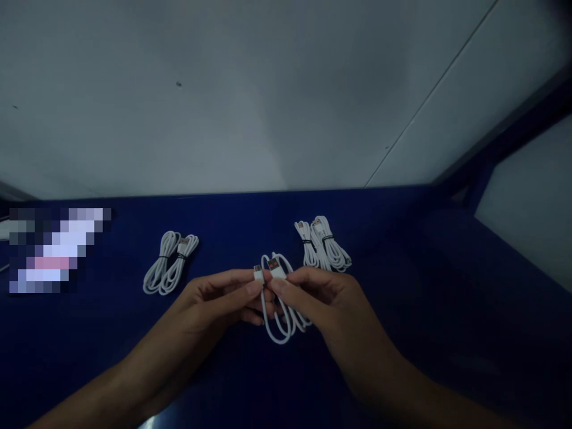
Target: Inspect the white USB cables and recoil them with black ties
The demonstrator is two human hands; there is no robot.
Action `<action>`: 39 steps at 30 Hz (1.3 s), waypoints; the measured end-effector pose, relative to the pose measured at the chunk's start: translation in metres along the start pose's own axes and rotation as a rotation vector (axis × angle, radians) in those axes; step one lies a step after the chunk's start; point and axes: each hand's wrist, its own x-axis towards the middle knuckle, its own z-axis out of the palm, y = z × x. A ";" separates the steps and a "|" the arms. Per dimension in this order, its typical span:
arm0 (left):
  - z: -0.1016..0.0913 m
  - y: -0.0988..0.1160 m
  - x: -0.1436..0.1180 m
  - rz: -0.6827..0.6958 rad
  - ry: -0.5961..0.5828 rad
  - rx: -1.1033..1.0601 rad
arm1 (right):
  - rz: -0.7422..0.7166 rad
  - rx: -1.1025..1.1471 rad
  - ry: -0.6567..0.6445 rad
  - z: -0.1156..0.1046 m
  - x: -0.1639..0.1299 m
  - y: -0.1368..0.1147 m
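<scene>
Between my hands is a white USB cable (279, 338), its loops hanging below my fingers. My left hand (214, 301) pinches the smaller plug end between thumb and fingertips. With thumb and forefinger, my right hand (328, 298) grips the larger USB-A plug, whose metal end points away from me. The two plugs are side by side, a small gap apart. Part of the coil is hidden behind my right fingers.
White cable bundles (171, 262) tied with black ties lie on the blue table (241, 226) to the left. More tied bundles (324, 241) lie behind my right hand. A blurred-out bright object (62, 250) is at far left. A pale wall (201, 119) rises behind.
</scene>
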 end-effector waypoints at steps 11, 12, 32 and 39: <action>0.005 0.001 -0.003 -0.003 -0.023 0.006 | 0.021 0.030 0.020 0.003 -0.001 0.000; 0.006 0.002 -0.005 0.000 -0.031 0.006 | 0.023 0.031 0.022 0.004 -0.001 -0.001; 0.003 0.002 -0.002 -0.015 -0.016 0.024 | -0.075 0.036 0.023 0.004 -0.006 -0.003; 0.004 0.003 -0.003 0.010 -0.025 0.033 | -0.096 0.052 0.018 0.005 -0.007 -0.003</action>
